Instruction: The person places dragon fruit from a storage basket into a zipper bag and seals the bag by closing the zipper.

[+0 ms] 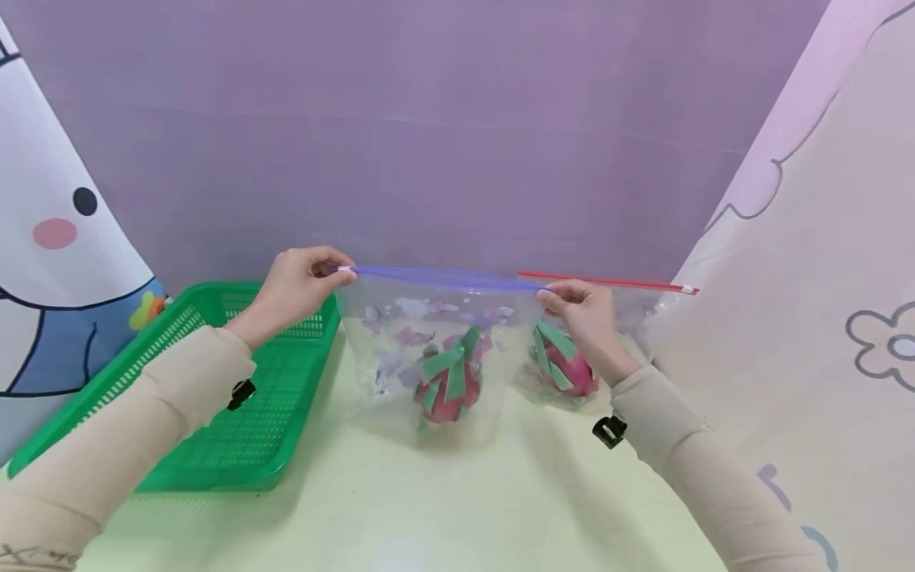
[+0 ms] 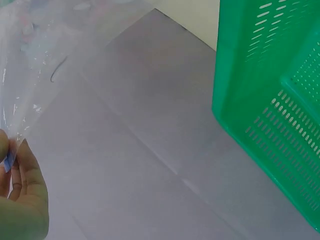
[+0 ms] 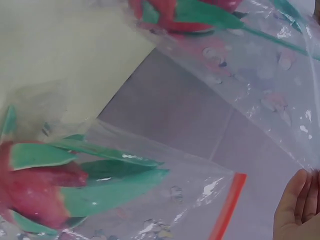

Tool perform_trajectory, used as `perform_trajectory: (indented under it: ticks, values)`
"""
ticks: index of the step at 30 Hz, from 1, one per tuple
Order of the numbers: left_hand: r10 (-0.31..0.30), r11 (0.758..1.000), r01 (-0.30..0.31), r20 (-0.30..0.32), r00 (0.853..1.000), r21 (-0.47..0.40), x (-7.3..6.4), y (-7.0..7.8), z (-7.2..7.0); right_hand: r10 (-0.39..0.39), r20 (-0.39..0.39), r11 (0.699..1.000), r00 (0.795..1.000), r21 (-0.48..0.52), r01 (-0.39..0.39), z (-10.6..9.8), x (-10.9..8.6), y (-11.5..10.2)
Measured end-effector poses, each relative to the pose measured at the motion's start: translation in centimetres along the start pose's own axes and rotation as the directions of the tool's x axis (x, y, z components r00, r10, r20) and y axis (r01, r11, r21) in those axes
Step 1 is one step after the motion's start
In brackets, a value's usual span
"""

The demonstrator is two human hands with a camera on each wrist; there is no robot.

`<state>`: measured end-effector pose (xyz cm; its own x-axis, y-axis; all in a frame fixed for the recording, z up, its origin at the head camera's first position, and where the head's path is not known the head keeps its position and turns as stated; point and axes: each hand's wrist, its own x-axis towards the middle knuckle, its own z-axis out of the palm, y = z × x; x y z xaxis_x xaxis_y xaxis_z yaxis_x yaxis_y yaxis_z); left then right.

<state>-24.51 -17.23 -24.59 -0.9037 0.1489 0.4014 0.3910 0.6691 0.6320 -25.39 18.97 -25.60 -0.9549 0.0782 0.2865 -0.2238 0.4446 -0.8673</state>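
A clear printed zip bag (image 1: 400, 342) with a purple-blue zip strip stands upright between both hands, a dragon fruit (image 1: 449, 389) with green scales inside it. My left hand (image 1: 296, 282) pinches the strip's left end, where a small white slider (image 1: 345, 268) shows. At the strip's right end my right hand (image 1: 586, 318) pinches the top corner. Behind the right hand is a second zip bag (image 3: 190, 195) with a red strip (image 1: 608, 281), holding another dragon fruit (image 1: 565, 365). The right hand partly covers this second bag in the head view.
A green slotted plastic basket (image 1: 275, 413) stands on the left of the pale table (image 1: 400, 508), under the left forearm. A purple-grey cloth (image 1: 457, 143) hangs behind the table. Cloths with cartoon prints (image 1: 71, 262) are at the sides.
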Motion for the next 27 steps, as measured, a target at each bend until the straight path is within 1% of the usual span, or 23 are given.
perform_trajectory:
  ticks: [2, 5, 8, 11, 15, 20, 24, 27]
  values:
    - [-0.011, 1.000, 0.011, 0.012, 1.000, -0.004, -0.2, 0.2, -0.1, -0.008, -0.004, 1.000, 1.000, -0.007, 0.008, -0.2, 0.0, -0.2]
    - [-0.012, 1.000, 0.012, 0.020, 1.000, -0.018, -0.2, 0.7, -0.2, -0.020, -0.033, 1.000, 0.999, -0.008, 0.019, -0.5, 0.3, -0.6]
    - [-0.010, 0.999, 0.010, 0.015, 1.000, -0.033, 0.0, 1.0, -0.2, -0.026, -0.060, 1.000, 0.998, -0.006, 0.026, -0.7, 0.8, -1.0]
    - [-0.019, 0.999, 0.019, 0.010, 1.000, -0.041, 0.2, 1.2, -0.3, -0.020, -0.061, 1.000, 0.998, 0.004, 0.020, -0.6, 1.1, -1.0]
    - [-0.046, 0.998, 0.047, 0.013, 0.999, -0.043, 0.2, 0.9, -0.1, 0.012, -0.036, 1.000, 0.999, 0.004, -0.012, -0.2, 1.2, -0.5]
    - [-0.062, 0.996, 0.063, 0.024, 0.998, -0.065, 0.1, 0.1, 1.0, 0.060, -0.003, 0.998, 0.998, -0.005, -0.060, 0.2, 1.1, 0.7]
    - [-0.071, 0.994, 0.072, 0.011, 0.997, -0.086, 0.2, -0.1, 1.6, 0.054, -0.008, 0.998, 0.999, 0.011, -0.054, 0.4, 1.3, 1.3]
    - [-0.085, 0.990, 0.087, 0.021, 0.996, -0.107, 0.2, -0.1, 1.7, 0.052, -0.006, 0.999, 0.999, 0.000, -0.052, 0.5, 1.4, 1.6]
